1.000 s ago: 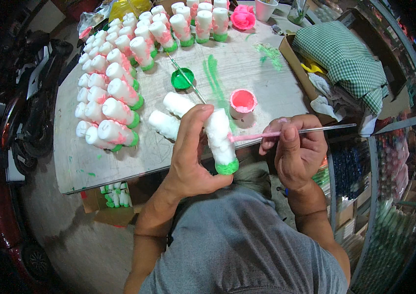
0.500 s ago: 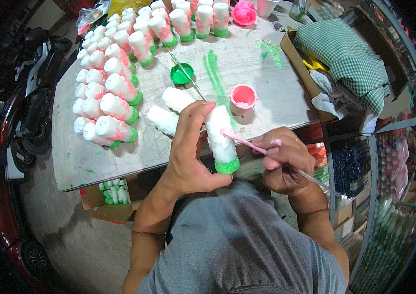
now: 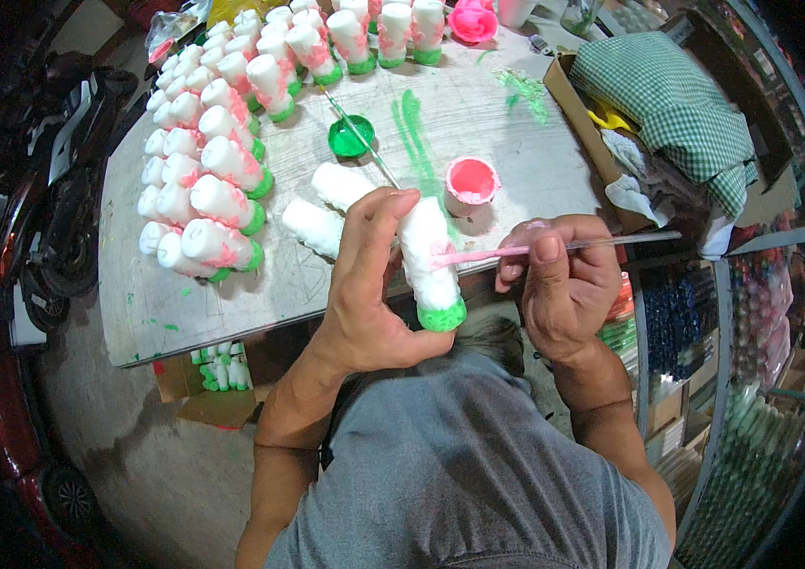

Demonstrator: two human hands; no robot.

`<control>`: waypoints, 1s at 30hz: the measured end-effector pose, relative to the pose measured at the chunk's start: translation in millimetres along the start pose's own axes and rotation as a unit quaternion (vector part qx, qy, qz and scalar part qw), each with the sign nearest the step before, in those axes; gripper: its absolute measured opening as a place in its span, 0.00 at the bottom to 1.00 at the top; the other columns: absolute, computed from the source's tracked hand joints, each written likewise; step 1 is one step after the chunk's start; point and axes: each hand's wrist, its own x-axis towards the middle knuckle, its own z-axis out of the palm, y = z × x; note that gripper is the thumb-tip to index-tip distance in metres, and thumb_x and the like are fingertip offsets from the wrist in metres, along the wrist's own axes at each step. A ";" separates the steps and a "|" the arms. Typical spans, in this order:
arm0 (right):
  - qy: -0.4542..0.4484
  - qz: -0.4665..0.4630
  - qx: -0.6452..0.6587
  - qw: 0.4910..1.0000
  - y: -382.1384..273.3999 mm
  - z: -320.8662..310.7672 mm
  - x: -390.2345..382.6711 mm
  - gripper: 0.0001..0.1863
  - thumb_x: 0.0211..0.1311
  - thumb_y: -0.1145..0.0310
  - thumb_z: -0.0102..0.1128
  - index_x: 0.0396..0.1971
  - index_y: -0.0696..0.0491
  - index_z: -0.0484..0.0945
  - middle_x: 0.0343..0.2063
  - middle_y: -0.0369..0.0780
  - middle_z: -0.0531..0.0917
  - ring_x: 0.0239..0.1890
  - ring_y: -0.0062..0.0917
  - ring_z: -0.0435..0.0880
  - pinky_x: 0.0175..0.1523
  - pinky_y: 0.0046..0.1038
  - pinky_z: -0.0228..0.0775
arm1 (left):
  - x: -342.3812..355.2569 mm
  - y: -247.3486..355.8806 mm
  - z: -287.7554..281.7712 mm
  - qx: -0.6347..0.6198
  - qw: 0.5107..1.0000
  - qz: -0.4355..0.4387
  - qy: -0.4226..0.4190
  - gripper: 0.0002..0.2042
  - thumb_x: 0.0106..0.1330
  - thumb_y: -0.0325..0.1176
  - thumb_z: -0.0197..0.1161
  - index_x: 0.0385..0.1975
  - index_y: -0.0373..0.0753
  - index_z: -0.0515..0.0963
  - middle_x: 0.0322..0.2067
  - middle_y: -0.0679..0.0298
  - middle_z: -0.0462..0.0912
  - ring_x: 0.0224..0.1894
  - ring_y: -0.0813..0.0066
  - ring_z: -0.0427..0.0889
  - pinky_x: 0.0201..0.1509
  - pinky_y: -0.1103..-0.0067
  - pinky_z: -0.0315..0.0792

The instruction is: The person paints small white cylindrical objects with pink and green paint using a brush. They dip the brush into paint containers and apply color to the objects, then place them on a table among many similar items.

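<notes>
**Now the brush tip is on the figure**

Half a second ago the right hand [image 3: 564,289] was tucked low with the brush [image 3: 554,248] angled up; now it has risen level, and the pink tip touches the white side of the figure [image 3: 429,261]. A second ago it lay much the same way, so this looks like one stroke after another of pink going on.

The left hand's [image 3: 374,284] fingers are closed round the figure, held over the tabletop's [image 3: 516,142] near edge, green base toward the person. The right fingers pinch the brush mid-handle.

Just beyond stand a pink paint cup [image 3: 471,182] and a green one [image 3: 351,138]. Painted figures [image 3: 217,204] lie in rows at left. A brown carton [image 3: 601,142] at right holds a green checked cloth [image 3: 682,100]; another carton [image 3: 217,379] sits under the tabletop. No labels are legible.
</notes>
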 end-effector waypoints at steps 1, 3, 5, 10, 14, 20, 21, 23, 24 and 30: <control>0.003 -0.011 -0.012 1.000 0.2 -1.7 -0.3 0.08 0.75 0.71 0.58 0.42 0.59 0.71 0.32 0.45 0.85 0.27 0.18 0.82 0.32 0.22 0.79 | 0.6 0.7 -0.3 0.005 1.000 -0.003 -0.002 0.51 0.34 0.29 0.76 0.68 0.33 0.63 0.60 0.45 0.67 0.63 0.47 0.70 0.67 0.65 0.67; 0.006 -0.007 0.013 1.000 -2.7 -0.9 -0.4 0.08 0.75 0.71 0.58 0.42 0.59 0.71 0.33 0.45 0.86 0.26 0.18 0.82 0.32 0.22 0.79 | 1.6 1.5 -1.2 0.018 1.000 -0.002 -0.007 0.51 0.33 0.29 0.76 0.68 0.33 0.64 0.59 0.45 0.67 0.63 0.47 0.70 0.66 0.65 0.68; -0.001 -0.007 0.013 1.000 -3.5 0.2 -1.7 0.08 0.75 0.72 0.58 0.42 0.60 0.72 0.33 0.45 0.86 0.26 0.18 0.82 0.32 0.22 0.79 | 1.7 2.8 -0.7 0.024 1.000 -0.003 -0.010 0.51 0.33 0.29 0.76 0.68 0.33 0.64 0.59 0.45 0.67 0.63 0.46 0.70 0.66 0.65 0.68; 0.001 -0.046 -0.044 0.998 -1.6 -2.5 -1.2 0.08 0.75 0.72 0.58 0.43 0.60 0.72 0.31 0.45 0.85 0.27 0.19 0.82 0.33 0.22 0.79 | 4.3 5.3 0.2 0.037 0.999 0.008 -0.013 0.51 0.33 0.29 0.76 0.68 0.33 0.64 0.59 0.45 0.67 0.63 0.47 0.70 0.66 0.64 0.68; -0.008 -0.070 0.000 0.998 -2.4 -2.6 -2.7 0.07 0.75 0.72 0.58 0.42 0.60 0.71 0.31 0.46 0.85 0.30 0.23 0.84 0.37 0.25 0.80 | 0.6 3.8 4.3 -0.028 0.999 -0.032 -0.003 0.52 0.34 0.29 0.77 0.69 0.33 0.62 0.60 0.49 0.66 0.64 0.53 0.70 0.65 0.67 0.70; -0.075 -0.139 -0.091 0.983 -1.4 -11.1 -9.6 0.06 0.73 0.74 0.59 0.41 0.60 0.73 0.33 0.49 0.85 0.33 0.32 0.86 0.40 0.32 0.81 | -1.1 -0.1 5.8 -0.091 0.993 -0.075 -0.014 0.55 0.34 0.27 0.78 0.70 0.31 0.58 0.60 0.53 0.66 0.62 0.62 0.71 0.64 0.71 0.70; -0.076 -0.143 -0.093 0.982 -0.8 -12.0 -10.5 0.06 0.72 0.74 0.60 0.40 0.60 0.73 0.33 0.49 0.85 0.33 0.32 0.86 0.40 0.32 0.81 | -0.2 -1.7 5.1 -0.082 0.994 -0.067 -0.023 0.56 0.34 0.26 0.78 0.71 0.31 0.55 0.58 0.55 0.68 0.62 0.64 0.71 0.65 0.72 0.69; -0.092 -0.145 -0.116 0.978 -7.8 -10.8 -7.9 0.06 0.71 0.75 0.61 0.39 0.59 0.73 0.34 0.50 0.86 0.34 0.36 0.87 0.40 0.35 0.81 | -0.7 -1.4 6.3 -0.092 0.993 -0.073 -0.020 0.56 0.34 0.26 0.78 0.71 0.30 0.55 0.58 0.55 0.68 0.61 0.65 0.72 0.65 0.72 0.68; -0.110 -0.154 -0.146 0.971 -9.6 -12.0 -6.1 0.06 0.71 0.75 0.61 0.39 0.59 0.74 0.34 0.50 0.86 0.34 0.36 0.87 0.40 0.36 0.81 | -2.3 0.3 7.6 -0.109 0.990 -0.088 -0.008 0.55 0.34 0.27 0.79 0.70 0.30 0.58 0.59 0.54 0.66 0.62 0.63 0.72 0.65 0.71 0.70; -0.090 -0.162 -0.117 0.976 -4.8 -11.8 -10.9 0.06 0.70 0.76 0.61 0.41 0.58 0.73 0.34 0.51 0.86 0.32 0.33 0.87 0.37 0.34 0.82 | -3.9 1.4 8.9 -0.189 0.975 -0.120 -0.004 0.55 0.36 0.25 0.80 0.71 0.29 0.56 0.60 0.56 0.66 0.62 0.66 0.73 0.66 0.71 0.71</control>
